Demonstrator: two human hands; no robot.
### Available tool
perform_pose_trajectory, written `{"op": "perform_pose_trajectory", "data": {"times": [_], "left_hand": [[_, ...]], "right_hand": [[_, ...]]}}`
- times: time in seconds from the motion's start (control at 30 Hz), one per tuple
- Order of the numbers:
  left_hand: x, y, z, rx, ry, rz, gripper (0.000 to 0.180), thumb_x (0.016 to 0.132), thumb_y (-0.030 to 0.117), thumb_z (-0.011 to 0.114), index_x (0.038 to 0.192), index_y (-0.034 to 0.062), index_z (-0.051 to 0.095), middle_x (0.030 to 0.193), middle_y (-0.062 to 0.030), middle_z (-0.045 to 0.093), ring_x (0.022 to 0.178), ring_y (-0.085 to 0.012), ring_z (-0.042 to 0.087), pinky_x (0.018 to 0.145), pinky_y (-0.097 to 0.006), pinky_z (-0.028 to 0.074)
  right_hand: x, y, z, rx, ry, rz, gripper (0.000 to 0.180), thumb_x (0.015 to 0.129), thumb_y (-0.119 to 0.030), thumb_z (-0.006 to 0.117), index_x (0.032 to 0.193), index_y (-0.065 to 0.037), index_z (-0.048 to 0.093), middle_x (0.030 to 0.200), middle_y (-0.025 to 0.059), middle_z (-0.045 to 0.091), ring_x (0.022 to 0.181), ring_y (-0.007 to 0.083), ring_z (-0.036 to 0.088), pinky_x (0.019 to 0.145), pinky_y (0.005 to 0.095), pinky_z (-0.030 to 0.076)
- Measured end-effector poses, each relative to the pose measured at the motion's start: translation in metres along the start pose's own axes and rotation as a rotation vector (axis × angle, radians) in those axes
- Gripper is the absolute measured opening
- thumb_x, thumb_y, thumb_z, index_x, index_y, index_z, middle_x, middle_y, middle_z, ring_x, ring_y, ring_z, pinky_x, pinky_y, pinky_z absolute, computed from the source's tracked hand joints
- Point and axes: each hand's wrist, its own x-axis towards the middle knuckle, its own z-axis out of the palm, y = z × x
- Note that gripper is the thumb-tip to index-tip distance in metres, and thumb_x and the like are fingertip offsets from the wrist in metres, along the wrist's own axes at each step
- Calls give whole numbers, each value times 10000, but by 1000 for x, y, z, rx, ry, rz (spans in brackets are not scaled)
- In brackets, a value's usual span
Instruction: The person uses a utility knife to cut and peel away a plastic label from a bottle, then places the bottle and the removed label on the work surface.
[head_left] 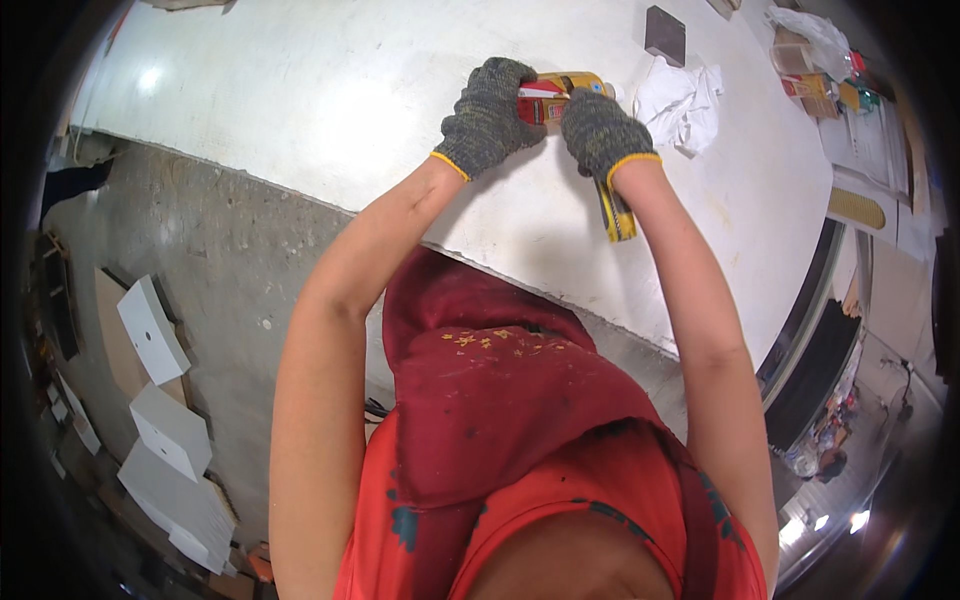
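Both my hands wear grey knit gloves with yellow cuffs. My left hand [487, 115] grips the red and yellow tube [556, 92] lying over the large white panel [330, 90]. My right hand [603, 132] closes on the same tube from the right side. Below my right wrist a yellow and black utility knife [617, 213] sticks out; whether it rests on the panel or is held is unclear.
A crumpled white rag [680, 100] and a dark square block [665, 34] lie on the panel beyond my hands. Jars and clutter [815, 70] stand at the far right. White boards [165, 410] are stacked on the concrete floor at the left.
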Motion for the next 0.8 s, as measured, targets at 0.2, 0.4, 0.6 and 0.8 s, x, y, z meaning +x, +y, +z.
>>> {"op": "perform_pose_trajectory", "data": {"times": [0.2,0.4,0.6,0.8], "left_hand": [[7,-6,-6,-17,-119,-6,720,528,298,878,1135,86,555,1081,-119,565,998,-283,576,888,-382,490],[11,2,-16,2,-227,-32,772,529,346,887,1156,77,526,1101,-125,574,1002,-263,600,894,-364,497],[19,4,-19,-54,-309,-122,828,489,406,900,1137,47,530,1065,-131,597,981,-244,611,877,-349,507],[38,-11,-28,-143,-387,-296,794,558,460,856,1139,9,558,1000,-146,653,906,-240,642,825,-326,521]], "right_hand": [[-26,-16,19,206,111,227,343,902,-191,432,1131,35,550,1054,228,628,977,337,624,849,410,498],[-35,-23,57,200,187,306,356,901,-182,413,1151,55,503,1026,226,634,929,351,630,822,447,494],[-37,-26,62,313,128,382,335,894,-176,427,1147,36,485,968,251,632,895,346,637,774,457,504],[-58,-9,104,398,38,297,244,937,-225,416,1039,-32,526,955,213,632,824,343,643,717,478,506]]}}
